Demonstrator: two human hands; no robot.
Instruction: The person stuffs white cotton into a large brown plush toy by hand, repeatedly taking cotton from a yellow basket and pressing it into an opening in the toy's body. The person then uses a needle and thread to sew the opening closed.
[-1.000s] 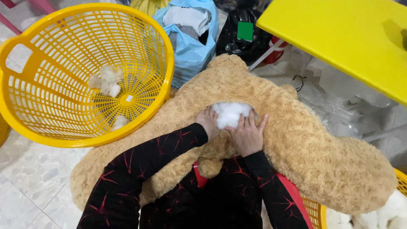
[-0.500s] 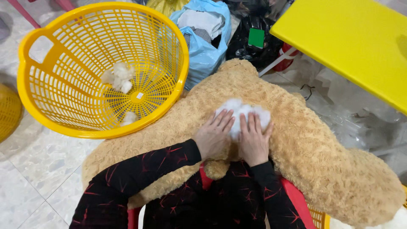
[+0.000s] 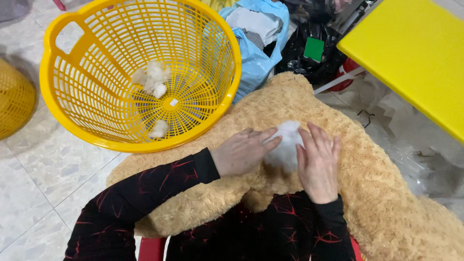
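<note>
Both hands, left (image 3: 240, 153) and right (image 3: 317, 164), cup a white tuft of fluffy stuffing (image 3: 287, 145) against the tan plush toy skin (image 3: 377, 193); pressing evenly should keep it from spilling.

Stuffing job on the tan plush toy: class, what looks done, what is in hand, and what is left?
Done: the tan plush skin lies over the lap, and the yellow laundry basket holds only a few white tufts. In hand: the left hand and right hand press a white stuffing wad against the plush. Left: the wad is mostly outside.
</note>
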